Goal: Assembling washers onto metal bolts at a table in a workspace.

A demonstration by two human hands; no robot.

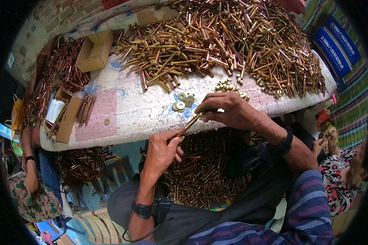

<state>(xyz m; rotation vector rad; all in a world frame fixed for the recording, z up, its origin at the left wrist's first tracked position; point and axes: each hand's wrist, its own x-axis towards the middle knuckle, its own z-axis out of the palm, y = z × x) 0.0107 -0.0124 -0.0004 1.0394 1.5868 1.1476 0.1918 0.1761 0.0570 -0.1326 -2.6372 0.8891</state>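
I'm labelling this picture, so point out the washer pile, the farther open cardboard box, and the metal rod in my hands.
Washer pile (184,102): head view, on its middle.
Farther open cardboard box (92,63): head view, on its front wall.
Metal rod (188,125): head view, on its exposed middle.

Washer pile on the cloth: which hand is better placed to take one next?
Probably the right hand: it's at the upper end of the brass-coloured bolt, nearer the washers; the left hand grips lower down.
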